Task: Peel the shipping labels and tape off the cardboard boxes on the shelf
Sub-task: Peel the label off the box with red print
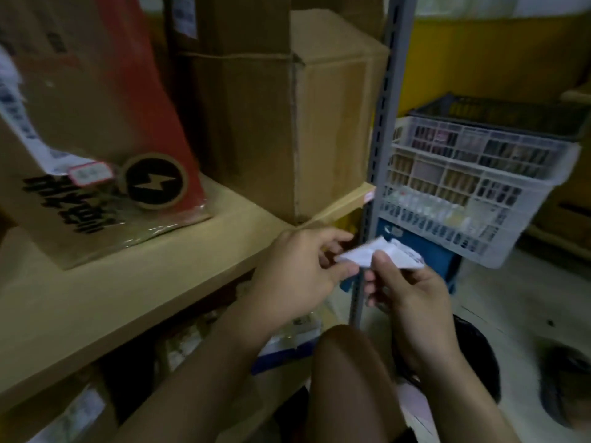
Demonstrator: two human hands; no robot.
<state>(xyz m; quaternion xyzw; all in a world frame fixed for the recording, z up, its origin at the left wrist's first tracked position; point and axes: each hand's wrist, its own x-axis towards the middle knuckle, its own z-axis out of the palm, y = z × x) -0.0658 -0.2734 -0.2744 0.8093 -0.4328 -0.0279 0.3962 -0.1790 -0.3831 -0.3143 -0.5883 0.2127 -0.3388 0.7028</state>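
Head view, nearest first: a bare knee (348,378) sits low in frame, and just above it both hands meet over a crumpled white label (380,252) free of any box. The left hand (300,273) pinches its left end; the right hand (412,292) pinches the middle between thumb and fingers. This looks like the balling-up step before discarding; next comes dropping the scrap and reaching to the shelf (128,282). There the leaning printed box (105,100) carries a white shipping label (19,123) on its left face, likely the next target. A plain brown box (319,129) stands beside it, seam tape hard to make out. The grey shelf upright (379,123) and stacked plastic crates (463,187) crowd the right side.
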